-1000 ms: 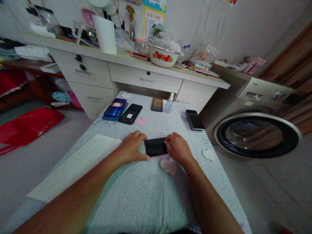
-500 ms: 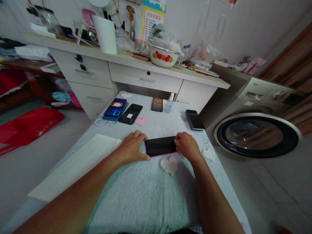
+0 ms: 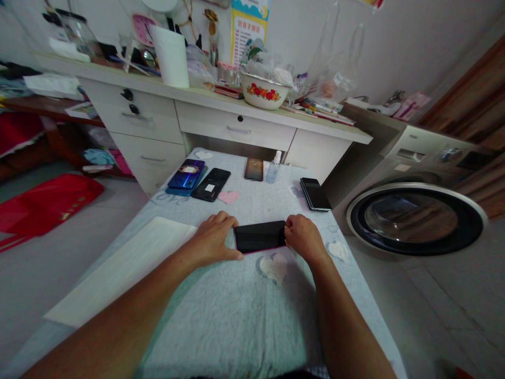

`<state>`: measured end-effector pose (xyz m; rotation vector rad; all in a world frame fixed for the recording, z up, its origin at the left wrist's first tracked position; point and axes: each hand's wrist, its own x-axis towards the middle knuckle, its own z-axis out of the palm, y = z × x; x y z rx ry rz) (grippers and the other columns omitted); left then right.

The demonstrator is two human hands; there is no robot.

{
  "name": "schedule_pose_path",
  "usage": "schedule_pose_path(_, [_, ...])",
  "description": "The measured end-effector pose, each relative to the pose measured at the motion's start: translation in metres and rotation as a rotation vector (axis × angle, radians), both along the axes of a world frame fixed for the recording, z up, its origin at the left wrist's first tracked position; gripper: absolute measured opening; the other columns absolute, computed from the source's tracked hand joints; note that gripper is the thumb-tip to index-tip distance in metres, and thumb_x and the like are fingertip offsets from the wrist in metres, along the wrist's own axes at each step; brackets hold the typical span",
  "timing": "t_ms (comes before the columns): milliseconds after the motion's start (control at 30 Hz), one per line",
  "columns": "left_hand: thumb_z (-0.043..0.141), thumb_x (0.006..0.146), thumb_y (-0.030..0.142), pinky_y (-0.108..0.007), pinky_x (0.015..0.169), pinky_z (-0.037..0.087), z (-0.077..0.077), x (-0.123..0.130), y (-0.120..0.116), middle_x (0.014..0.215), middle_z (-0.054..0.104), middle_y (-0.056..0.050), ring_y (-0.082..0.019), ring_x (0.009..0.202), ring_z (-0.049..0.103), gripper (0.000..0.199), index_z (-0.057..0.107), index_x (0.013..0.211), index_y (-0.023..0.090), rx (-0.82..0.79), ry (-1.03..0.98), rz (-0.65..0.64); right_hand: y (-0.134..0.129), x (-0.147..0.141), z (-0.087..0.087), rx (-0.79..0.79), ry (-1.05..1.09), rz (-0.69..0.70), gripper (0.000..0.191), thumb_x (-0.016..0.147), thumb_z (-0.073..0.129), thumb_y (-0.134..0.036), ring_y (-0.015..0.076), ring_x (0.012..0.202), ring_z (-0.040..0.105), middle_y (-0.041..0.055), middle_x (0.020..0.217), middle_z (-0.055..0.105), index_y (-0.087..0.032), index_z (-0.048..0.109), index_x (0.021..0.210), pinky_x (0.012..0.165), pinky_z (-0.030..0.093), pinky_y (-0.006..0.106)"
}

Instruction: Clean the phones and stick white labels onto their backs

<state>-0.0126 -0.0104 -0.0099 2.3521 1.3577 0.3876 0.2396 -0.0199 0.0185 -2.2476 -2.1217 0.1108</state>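
A phone with a dark screen and a pinkish edge [image 3: 260, 237] lies face up on the cloth-covered table [image 3: 221, 316]. My left hand [image 3: 215, 238] grips its left end, thumb at the lower corner and fingers at the upper one. At the right end, my right hand [image 3: 303, 237] has its fingers curled together against the phone's edge. Beyond them lie a blue phone [image 3: 188, 175], a black phone [image 3: 212, 184], a small brown item [image 3: 253, 169], a clear spray bottle [image 3: 273, 167] and a stack of dark phones [image 3: 315, 193].
A pale flat strip [image 3: 122, 268] lies under my left forearm's side of the table. Behind stands a white desk [image 3: 236, 129] holding a flowered bowl [image 3: 265, 90] and a white cylinder [image 3: 170, 57]. A washing machine [image 3: 414, 142] stands to the right.
My right hand has shifted very slightly to the right at the phone's end. My left hand and the phone look nearly the same.
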Motion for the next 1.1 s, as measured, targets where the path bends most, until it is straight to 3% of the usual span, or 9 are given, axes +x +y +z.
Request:
schedule_pose_path(867, [0.076, 0.055, 0.052, -0.038, 0.085, 0.042, -0.001, 0.000, 0.000, 0.107, 0.051, -0.006, -0.029, 0.100, 0.051, 0.061, 0.055, 0.105, 0.023, 0.034, 0.017, 0.008, -0.015, -0.036, 0.000, 0.016, 0.046, 0.272, 0.018, 0.088, 0.045, -0.016, 0.0168, 0.089, 0.055, 0.0079, 0.095, 0.060, -0.017, 0.063, 0.089, 0.075, 0.036, 0.025])
schedule_pose_path(1100, [0.076, 0.055, 0.050, -0.037, 0.086, 0.041, 0.000, 0.001, -0.001, 0.107, 0.051, -0.006, -0.028, 0.101, 0.051, 0.060, 0.055, 0.104, 0.023, 0.030, 0.016, 0.014, -0.018, -0.044, 0.000, 0.013, 0.055, 0.272, 0.019, 0.090, 0.044, -0.017, 0.0172, 0.090, 0.054, 0.0079, 0.095, 0.059, -0.017, 0.064, 0.089, 0.078, 0.037, 0.026])
